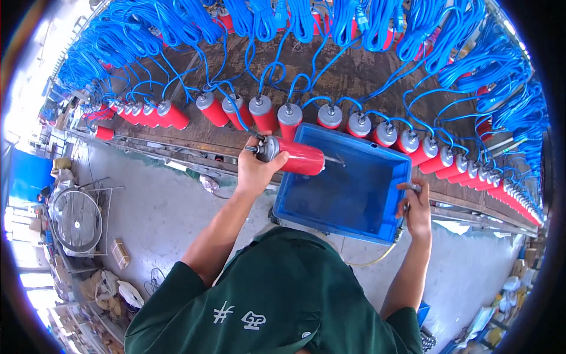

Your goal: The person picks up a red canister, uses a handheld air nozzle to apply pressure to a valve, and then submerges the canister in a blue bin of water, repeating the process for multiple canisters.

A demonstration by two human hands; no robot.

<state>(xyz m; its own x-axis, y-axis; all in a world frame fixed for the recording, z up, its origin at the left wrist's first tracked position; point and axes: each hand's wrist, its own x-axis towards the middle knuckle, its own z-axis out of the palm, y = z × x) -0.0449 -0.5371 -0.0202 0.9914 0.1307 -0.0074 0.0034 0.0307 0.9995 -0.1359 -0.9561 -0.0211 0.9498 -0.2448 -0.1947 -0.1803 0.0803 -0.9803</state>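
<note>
My left hand (257, 168) is wrapped round a red cylinder (300, 157) with a grey metal cap and a blue cable; it may be a small pump. The cylinder lies tilted on its side over the left part of a blue plastic tub (306, 221). From its far end a thin grey streak sticks out over the tub; whether it is a rod or liquid I cannot tell. My right hand (417, 206) is at the tub's right rim with curled fingers. Something small and greyish shows between them, too small to name.
Similar red cylinders (330, 116) stand in a long curved row along the brown workbench (354, 74). Coiled blue cables (171, 20) with plugs pile up behind them. A round wire-guarded fan (75, 219) and a cardboard box (121, 253) are on the floor at left.
</note>
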